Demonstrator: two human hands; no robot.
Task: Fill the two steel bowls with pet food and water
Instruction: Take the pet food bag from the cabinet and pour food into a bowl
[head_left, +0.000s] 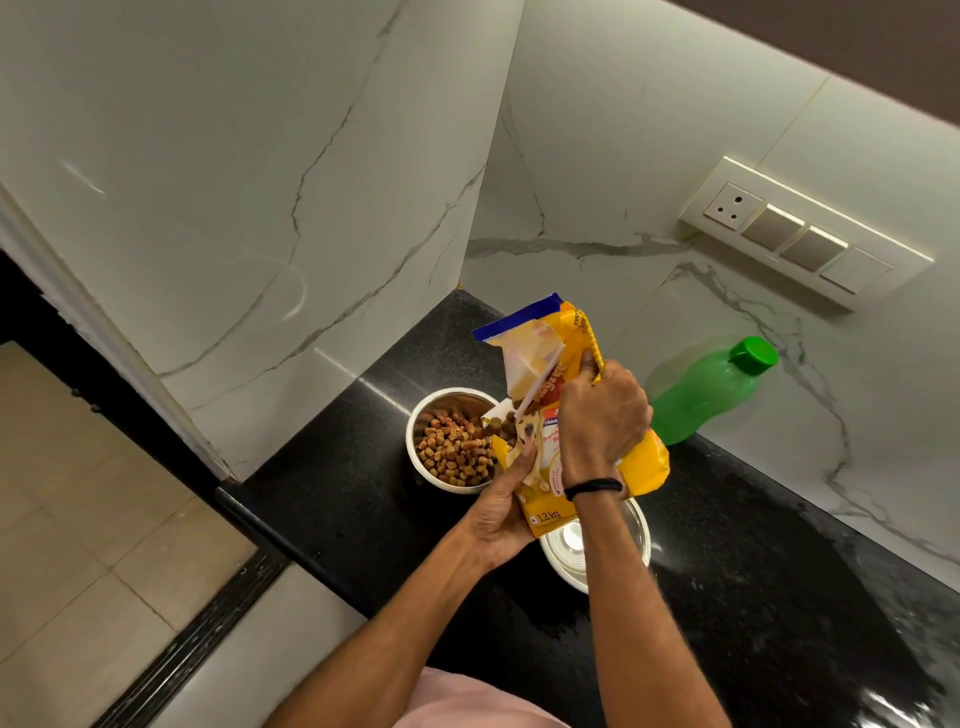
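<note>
Clutched by left hand (500, 512) and right hand (602, 415), the yellow plastic bag (643, 461) could, overtipped, scatter brown kibble (452, 452) beyond the round steel bowl (413, 441).

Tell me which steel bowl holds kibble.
The farther round steel bowl, by the yellow food bag, holds brown kibble; the nearer steel bowl looks empty.

Counter (779, 571) open rightward; bottle (711, 395) (green) blocks the wall side.
</note>
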